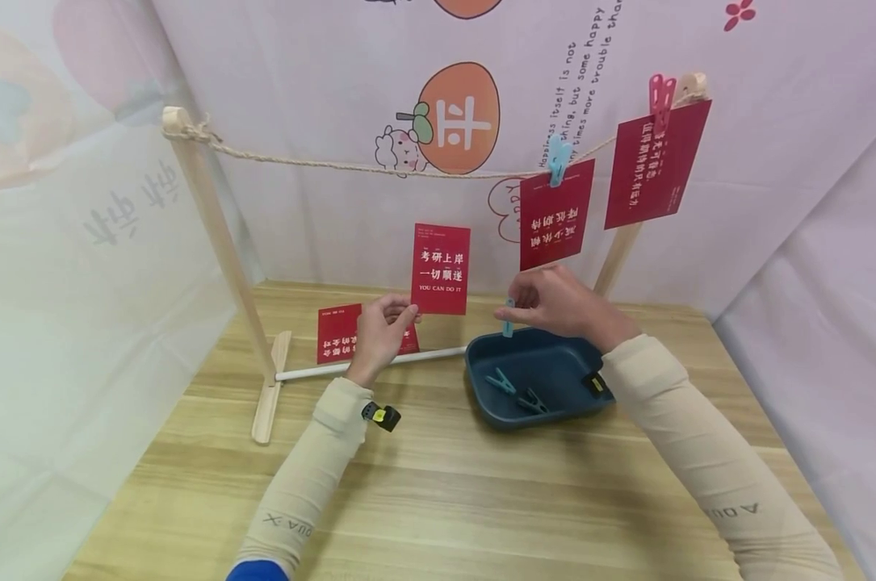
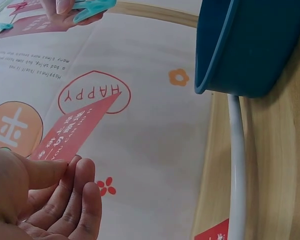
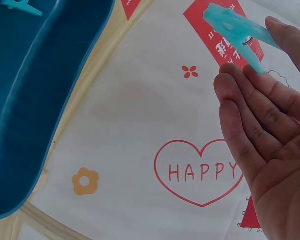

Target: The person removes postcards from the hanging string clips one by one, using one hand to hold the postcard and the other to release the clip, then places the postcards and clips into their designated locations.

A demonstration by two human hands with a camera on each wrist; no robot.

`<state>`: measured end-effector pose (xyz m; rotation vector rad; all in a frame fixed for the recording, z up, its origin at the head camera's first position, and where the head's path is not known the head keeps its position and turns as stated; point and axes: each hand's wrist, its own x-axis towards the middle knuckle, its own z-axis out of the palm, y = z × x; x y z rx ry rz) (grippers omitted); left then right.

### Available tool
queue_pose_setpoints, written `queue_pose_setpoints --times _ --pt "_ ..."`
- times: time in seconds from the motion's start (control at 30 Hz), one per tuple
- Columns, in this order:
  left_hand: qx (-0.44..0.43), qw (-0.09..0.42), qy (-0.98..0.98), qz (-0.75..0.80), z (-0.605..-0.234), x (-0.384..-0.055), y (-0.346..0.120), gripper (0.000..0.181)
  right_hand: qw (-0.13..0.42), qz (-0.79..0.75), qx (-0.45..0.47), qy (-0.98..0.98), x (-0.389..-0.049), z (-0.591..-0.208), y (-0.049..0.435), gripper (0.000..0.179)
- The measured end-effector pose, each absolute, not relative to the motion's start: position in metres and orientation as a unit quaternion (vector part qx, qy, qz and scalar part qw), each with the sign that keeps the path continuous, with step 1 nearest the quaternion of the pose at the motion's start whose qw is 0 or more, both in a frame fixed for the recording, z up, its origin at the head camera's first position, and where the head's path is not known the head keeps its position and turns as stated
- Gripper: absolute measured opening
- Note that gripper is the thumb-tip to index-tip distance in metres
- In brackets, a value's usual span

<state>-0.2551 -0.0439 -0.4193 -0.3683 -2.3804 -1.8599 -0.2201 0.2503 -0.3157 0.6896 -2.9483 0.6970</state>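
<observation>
1. Nearest, left hand (image 1: 381, 331): thumb and fingers pinch the red YOU CAN DO IT card (image 1: 441, 270) near its lower left corner.
2. Right hand (image 1: 557, 303): well apart from the left; thumb and fingertips pinch a light-blue clothespin (image 1: 508, 319), which hangs roughly upright over the tray's far rim.
3. Governing relation, as judged: in the head view the card stands below the twine, long axis near vertical, top edge toward the twine; the clothespin lies to the right of the card and lower. Left hand is nearer the card.
4. Dark-blue plastic tray (image 1: 561, 363), beneath the right hand: two teal clothespins inside, one (image 1: 501, 381) left of the other (image 1: 532, 402).
5. White rod (image 1: 438, 353), running low from the left wooden post (image 1: 223, 242) toward the tray.
6. Second red card (image 1: 338, 331), on the tabletop behind the rod.
7. Twine (image 1: 321, 165), tied to the left post: one red card (image 1: 557, 222) hung by a blue clothespin (image 1: 558, 165), another (image 1: 655, 177) by a pink clothespin (image 1: 661, 105).
8. Obscured: part of the second card, by the left hand; the tray's right end, by the right sleeve. Whether the held clothespin's mouth is parted cannot be told.
</observation>
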Motion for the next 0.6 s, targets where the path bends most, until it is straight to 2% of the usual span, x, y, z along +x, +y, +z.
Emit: queue_pose_setpoints --times 0.4,0.6 --pt "-0.121 0.046 -0.788 -0.602 -0.43 -0.259 -0.041 0.021 -0.006 0.219 0.216 -0.952 -0.218 -0.33 0.257 0.024" --pt "-0.114 0.037 -0.791 -0.6 -0.435 -0.26 -0.04 0.023 -0.017 0.219 0.206 -0.954 -0.215 -0.335 0.261 0.028"
